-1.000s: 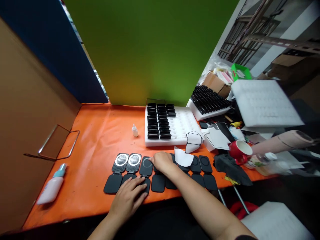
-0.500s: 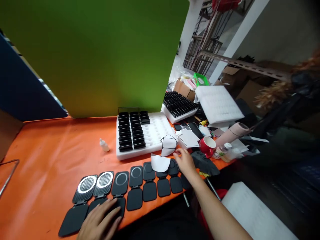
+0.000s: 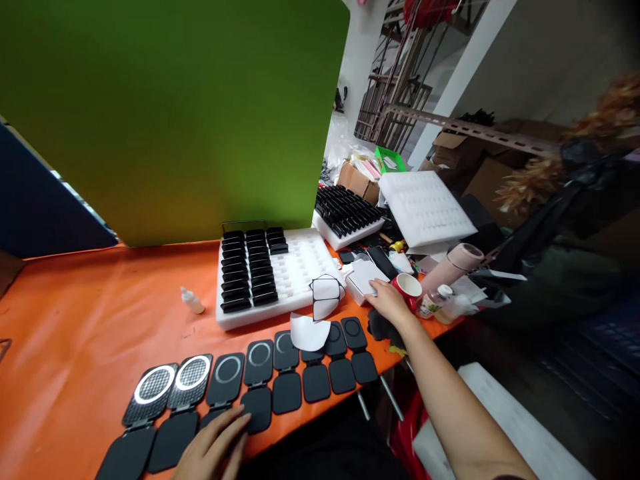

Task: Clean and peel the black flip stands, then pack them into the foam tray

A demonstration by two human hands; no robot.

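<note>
My left hand (image 3: 215, 445) lies at the front of the table, fingers stretched out over the lower flap of a black hinged pad. A row of these folding pads lies opened out; two at the left show bright silver rings on a checkered upper panel (image 3: 193, 373), others a thin grey ring (image 3: 228, 369). My right hand (image 3: 390, 301) reaches to a stack of white cards (image 3: 364, 277), thumb and fingertips at its near edge. A curved white paper piece (image 3: 310, 332) covers part of the pads. Behind it lies a white sheet with black outlines (image 3: 326, 297).
A white foam tray (image 3: 300, 267) holds rows of black pieces; another filled foam tray (image 3: 347, 212) stands behind. A small white dropper bottle (image 3: 192, 300) lies left. Beside my right hand are a red mug (image 3: 407, 288), a pink flask (image 3: 453, 268) and a clear jar (image 3: 435, 301).
My right hand has moved from beside the black-outlined sheet to the white card stack. My left hand stays over the pads while the view has shifted slightly right.
</note>
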